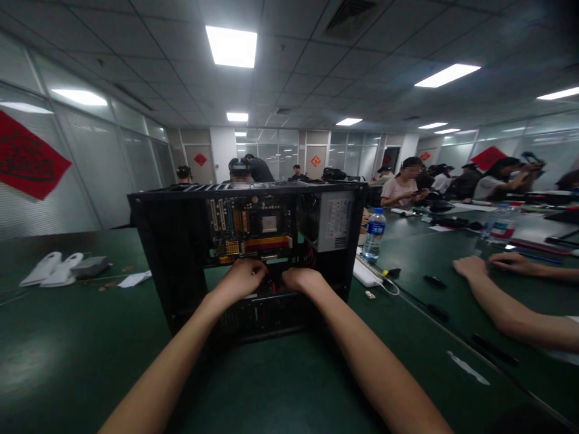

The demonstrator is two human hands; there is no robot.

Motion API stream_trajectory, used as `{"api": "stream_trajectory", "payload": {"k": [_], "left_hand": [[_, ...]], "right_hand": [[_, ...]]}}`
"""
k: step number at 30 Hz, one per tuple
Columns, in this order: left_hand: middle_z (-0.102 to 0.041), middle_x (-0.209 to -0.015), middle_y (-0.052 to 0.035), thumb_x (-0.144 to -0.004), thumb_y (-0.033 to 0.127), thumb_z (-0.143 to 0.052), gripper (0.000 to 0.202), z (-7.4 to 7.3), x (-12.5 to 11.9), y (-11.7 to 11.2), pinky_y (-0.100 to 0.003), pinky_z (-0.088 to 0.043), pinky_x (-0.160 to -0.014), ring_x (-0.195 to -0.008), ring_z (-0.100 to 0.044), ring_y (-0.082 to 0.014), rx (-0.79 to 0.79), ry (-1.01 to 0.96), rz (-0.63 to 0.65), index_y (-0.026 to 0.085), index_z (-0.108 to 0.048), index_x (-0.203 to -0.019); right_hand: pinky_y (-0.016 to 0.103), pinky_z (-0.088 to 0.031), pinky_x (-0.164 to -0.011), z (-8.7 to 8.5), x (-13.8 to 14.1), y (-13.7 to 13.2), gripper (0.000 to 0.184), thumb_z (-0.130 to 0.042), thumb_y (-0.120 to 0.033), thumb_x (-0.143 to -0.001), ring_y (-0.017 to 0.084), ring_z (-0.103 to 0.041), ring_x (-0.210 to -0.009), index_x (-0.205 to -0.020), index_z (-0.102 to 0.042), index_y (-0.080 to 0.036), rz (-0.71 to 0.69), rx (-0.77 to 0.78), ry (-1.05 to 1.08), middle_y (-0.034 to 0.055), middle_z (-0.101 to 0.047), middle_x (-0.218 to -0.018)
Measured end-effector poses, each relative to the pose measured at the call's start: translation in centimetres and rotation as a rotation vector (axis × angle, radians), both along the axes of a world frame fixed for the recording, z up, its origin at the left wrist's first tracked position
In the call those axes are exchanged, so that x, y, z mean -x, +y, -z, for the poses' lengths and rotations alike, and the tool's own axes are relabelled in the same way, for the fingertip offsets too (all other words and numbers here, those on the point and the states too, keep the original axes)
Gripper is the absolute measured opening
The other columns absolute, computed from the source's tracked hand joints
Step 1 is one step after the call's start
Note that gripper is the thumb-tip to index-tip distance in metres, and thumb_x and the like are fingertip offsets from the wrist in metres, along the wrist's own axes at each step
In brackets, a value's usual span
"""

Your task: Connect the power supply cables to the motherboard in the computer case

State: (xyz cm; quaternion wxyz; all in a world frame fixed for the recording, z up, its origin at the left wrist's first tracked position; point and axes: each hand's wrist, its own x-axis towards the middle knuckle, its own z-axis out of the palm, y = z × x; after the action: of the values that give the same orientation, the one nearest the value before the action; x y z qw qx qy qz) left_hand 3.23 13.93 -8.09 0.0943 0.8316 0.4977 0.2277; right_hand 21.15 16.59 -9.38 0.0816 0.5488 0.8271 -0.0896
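Observation:
An opened black computer case stands upright on the green table in front of me. Inside it I see a motherboard with a square processor socket and slots, and a grey power supply at upper right. Both my hands reach into the lower middle of the case, below the motherboard. My left hand has its fingers curled inward. Close beside it, my right hand is bent with its fingers closed and mostly hidden. Dark and red cables lie between them; what the fingertips grip cannot be made out.
Right of the case are a water bottle, a white power strip and small dark pieces. White slippers, a grey block and paper lie left. Another person's forearms rest at the right; several people sit farther back.

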Motion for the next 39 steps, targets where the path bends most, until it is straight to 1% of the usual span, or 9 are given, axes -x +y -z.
{"api": "stream_trajectory", "payload": {"k": [5, 9, 13, 16, 19, 22, 29, 36, 39], "left_hand": [[-0.078, -0.095, -0.0071, -0.087, 0.028, -0.047, 0.033, -2.6, 1.1, -1.2, -0.033, -0.051, -0.084, -0.093, -0.071, -0.0249, -0.035, -0.055, -0.032, 0.017, -0.077, -0.095], [-0.076, -0.109, -0.0095, -0.090, 0.041, -0.050, 0.038, -4.6, 2.0, -2.4, -0.037, -0.052, -0.094, -0.103, -0.069, -0.0268, -0.086, -0.208, 0.022, 0.016, -0.074, -0.103], [-0.072, -0.118, -0.0132, -0.089, 0.053, -0.054, 0.049, -6.1, 2.8, -3.6, -0.042, -0.052, -0.098, -0.109, -0.067, -0.0286, -0.053, -0.356, 0.044, 0.013, -0.069, -0.113], [-0.066, -0.131, -0.0145, -0.090, 0.055, -0.056, 0.055, -6.7, 2.9, -4.4, -0.044, -0.050, -0.103, -0.118, -0.063, -0.0289, -0.010, -0.408, 0.136, 0.013, -0.063, -0.125], [-0.061, -0.138, -0.0136, -0.091, 0.050, -0.057, 0.055, -6.7, 2.3, -5.2, -0.044, -0.045, -0.109, -0.126, -0.058, -0.0278, 0.077, -0.416, 0.290, 0.016, -0.057, -0.134], [-0.064, -0.134, -0.0113, -0.090, 0.047, -0.060, 0.051, -6.6, 1.5, -5.8, -0.042, -0.048, -0.106, -0.119, -0.062, -0.0267, 0.176, -0.419, 0.351, 0.018, -0.060, -0.133], [-0.075, -0.097, -0.0050, -0.087, 0.050, -0.063, 0.037, -7.9, 1.6, -7.5, -0.035, -0.056, -0.085, -0.090, -0.068, -0.0218, 0.235, -0.352, 0.276, 0.019, -0.073, -0.105], [-0.074, -0.087, -0.0052, -0.085, 0.051, -0.065, 0.038, -8.4, 2.1, -8.2, -0.031, -0.054, -0.074, -0.081, -0.066, -0.0206, 0.106, -0.386, 0.156, 0.016, -0.074, -0.093], [-0.073, -0.087, -0.0048, -0.084, 0.050, -0.065, 0.036, -8.4, 1.9, -8.1, -0.030, -0.055, -0.075, -0.081, -0.067, -0.0209, 0.120, -0.436, 0.161, 0.016, -0.074, -0.091]], "right_hand": [[0.033, -0.049, -0.078, -1.1, -0.2, -0.3, 0.040, -0.047, -0.040, -0.098, 0.030, -0.069, -0.102, -0.111, -0.074, -0.014, -0.134, -0.162, 0.154, 0.0190, -0.072, -0.114], [0.027, -0.039, -0.066, -1.5, 0.0, 0.5, 0.050, -0.036, -0.047, -0.101, 0.019, -0.063, -0.076, -0.079, -0.068, -0.015, -0.150, -0.308, 0.654, 0.0070, -0.069, -0.079], [0.026, -0.033, -0.059, -2.9, -0.4, 0.1, 0.062, -0.032, -0.066, -0.096, 0.012, -0.044, -0.057, -0.063, -0.052, -0.017, -0.187, -0.160, 1.155, -0.0017, -0.049, -0.058], [0.026, -0.031, -0.057, -4.4, -1.1, -1.4, 0.065, -0.039, -0.076, -0.088, 0.010, -0.036, -0.052, -0.059, -0.047, -0.019, -0.223, -0.046, 1.275, -0.0049, -0.040, -0.053], [0.026, -0.029, -0.056, -5.2, -1.7, -2.5, 0.065, -0.040, -0.075, -0.088, 0.009, -0.033, -0.051, -0.056, -0.043, -0.019, -0.251, -0.025, 1.283, -0.0055, -0.037, -0.050], [0.026, -0.029, -0.056, -5.2, -1.8, -2.8, 0.065, -0.039, -0.075, -0.090, 0.009, -0.034, -0.051, -0.055, -0.043, -0.019, -0.279, -0.043, 1.250, -0.0054, -0.037, -0.051], [0.025, -0.034, -0.056, -5.6, -2.0, -3.5, 0.069, -0.033, -0.076, -0.091, 0.010, -0.039, -0.052, -0.061, -0.053, -0.017, -0.341, -0.012, 1.120, -0.0031, -0.046, -0.055], [0.025, -0.040, -0.060, -8.2, -3.0, -7.6, 0.062, -0.031, -0.063, -0.099, 0.011, -0.050, -0.060, -0.080, -0.065, -0.015, -0.559, 0.010, 0.959, -0.0003, -0.058, -0.066], [0.023, -0.038, -0.055, -9.2, -3.4, -9.4, 0.045, -0.048, -0.056, -0.096, 0.011, -0.052, -0.057, -0.083, -0.064, -0.016, -0.582, 0.064, 0.832, -0.0020, -0.058, -0.064]]}}
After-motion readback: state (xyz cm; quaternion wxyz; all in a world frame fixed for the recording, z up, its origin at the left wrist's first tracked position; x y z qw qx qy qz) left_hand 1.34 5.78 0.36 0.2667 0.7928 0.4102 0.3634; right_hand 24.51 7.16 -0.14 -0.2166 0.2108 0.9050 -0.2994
